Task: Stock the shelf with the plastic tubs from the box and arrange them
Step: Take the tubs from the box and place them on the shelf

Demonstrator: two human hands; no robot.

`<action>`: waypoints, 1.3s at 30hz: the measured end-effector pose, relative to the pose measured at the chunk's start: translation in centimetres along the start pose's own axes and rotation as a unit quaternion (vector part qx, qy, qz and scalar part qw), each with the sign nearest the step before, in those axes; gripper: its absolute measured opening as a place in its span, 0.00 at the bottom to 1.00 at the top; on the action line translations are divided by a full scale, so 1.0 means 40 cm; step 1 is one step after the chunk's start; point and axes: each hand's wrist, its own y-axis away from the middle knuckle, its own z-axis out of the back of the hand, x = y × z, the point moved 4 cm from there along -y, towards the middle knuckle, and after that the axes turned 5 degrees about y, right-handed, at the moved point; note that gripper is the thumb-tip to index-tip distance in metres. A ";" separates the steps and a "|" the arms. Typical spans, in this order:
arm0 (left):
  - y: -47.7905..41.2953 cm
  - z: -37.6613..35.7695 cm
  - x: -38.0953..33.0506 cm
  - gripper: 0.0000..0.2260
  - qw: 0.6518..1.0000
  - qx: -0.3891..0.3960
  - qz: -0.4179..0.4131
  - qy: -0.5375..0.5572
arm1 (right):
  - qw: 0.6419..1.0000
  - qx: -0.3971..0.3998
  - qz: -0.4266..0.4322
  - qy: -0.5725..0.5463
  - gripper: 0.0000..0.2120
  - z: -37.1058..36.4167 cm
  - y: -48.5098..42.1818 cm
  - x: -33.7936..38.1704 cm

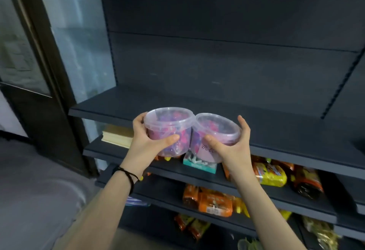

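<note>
Two clear plastic tubs with lids, filled with pink and purple pieces, are held side by side in front of a dark shelf (122, 101). My left hand (147, 143) grips the left tub (168, 127) round its side, thumb across the front. My right hand (234, 147) grips the right tub (215, 131), which tilts slightly and touches the left one at the rim. Both tubs hover at the shelf's front edge, above the shelves below. The box is out of view.
The dark shelf board behind the tubs is bare, with a dark back panel (217, 62). Lower shelves hold a stack of books (117, 136), a teal packet (199, 163) and orange and yellow snack packs (270, 174). A glass door (23, 52) stands at the left.
</note>
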 end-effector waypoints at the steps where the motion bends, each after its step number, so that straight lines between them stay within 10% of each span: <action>1: -0.026 0.033 0.009 0.38 1.000 -0.013 0.000 -0.002 | 1.000 0.011 0.004 -0.002 0.56 -0.043 -0.021 -0.001; 19: -0.693 0.471 0.308 0.40 0.990 -0.134 0.041 -0.024 | 0.994 0.047 -0.010 0.095 0.55 -0.699 -0.563 -0.275; 35: -1.183 0.688 0.458 0.34 0.995 0.072 0.024 -0.061 | 0.990 -0.042 -0.042 0.126 0.41 -1.044 -0.785 -0.362; 39: -1.251 0.706 0.500 0.38 0.997 0.039 0.020 -0.071 | 0.987 -0.058 -0.081 0.129 0.56 -1.118 -0.827 -0.384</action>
